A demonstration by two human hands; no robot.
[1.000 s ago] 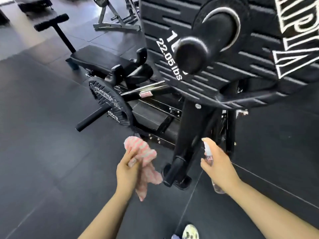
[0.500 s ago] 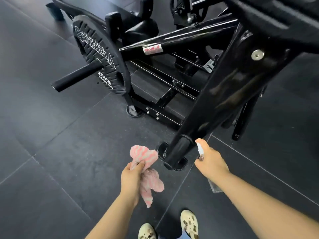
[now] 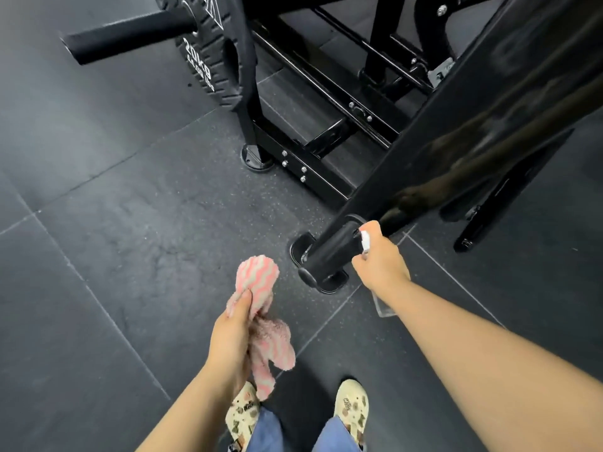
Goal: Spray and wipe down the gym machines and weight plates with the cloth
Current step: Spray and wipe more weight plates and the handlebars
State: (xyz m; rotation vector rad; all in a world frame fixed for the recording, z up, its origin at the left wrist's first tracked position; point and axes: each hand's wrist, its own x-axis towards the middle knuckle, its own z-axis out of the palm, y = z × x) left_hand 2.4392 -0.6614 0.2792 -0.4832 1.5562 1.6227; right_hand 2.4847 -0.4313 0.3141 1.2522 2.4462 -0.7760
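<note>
My left hand (image 3: pixel 232 334) grips a pink and white striped cloth (image 3: pixel 261 321), bunched and hanging low over the floor. My right hand (image 3: pixel 380 265) holds a small clear spray bottle (image 3: pixel 383 305), its white nozzle (image 3: pixel 364 240) close to the lower end of a thick glossy black machine arm (image 3: pixel 456 132). That arm ends in a round black stub (image 3: pixel 323 259) over a floor foot. A black 20 kg weight plate (image 3: pixel 208 57) sits on a horizontal peg (image 3: pixel 130 34) at the upper left.
The black machine frame (image 3: pixel 326 148) with bolted base rails fills the upper middle, with a round foot (image 3: pixel 256 158) on the dark rubber tiles (image 3: pixel 98 223). A thin black strut (image 3: pixel 483 220) stands at the right. My two patterned clogs (image 3: pixel 350 402) are at the bottom.
My view has tilted down and moved closer to the machine's base. Both hands keep their grips; the spray nozzle is now right at the lower end of the black arm.
</note>
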